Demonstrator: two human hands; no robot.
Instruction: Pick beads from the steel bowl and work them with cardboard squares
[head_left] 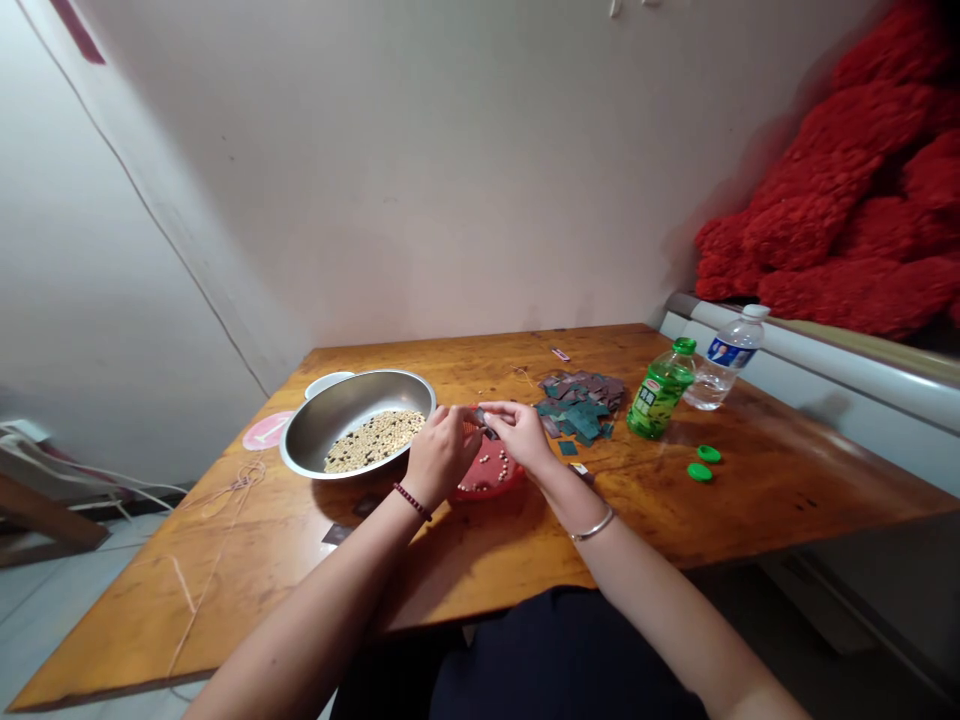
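My left hand [442, 448] and my right hand [521, 438] meet over a red tray [491, 492], with fingers pinched together. Between the fingertips shows a small dark piece [489, 433], which looks like the dark squares in the pile; its far side is hidden. Small round pale beads lie scattered inside the tray. Just left of my left hand, a large steel bowl [304, 435] leans slightly and holds many pale grains mixed with dark ones. To the right of my right hand lies a loose pile of dark green and purplish squares [581, 405].
A green drink bottle [660, 392] and a clear water bottle [716, 375] stand at the right, near two green caps [703, 462]. Thin string [244, 480] lies at the left. A dark square [337, 535] rests near the front. Red fluffy bundles [832, 220] are piled beyond the table.
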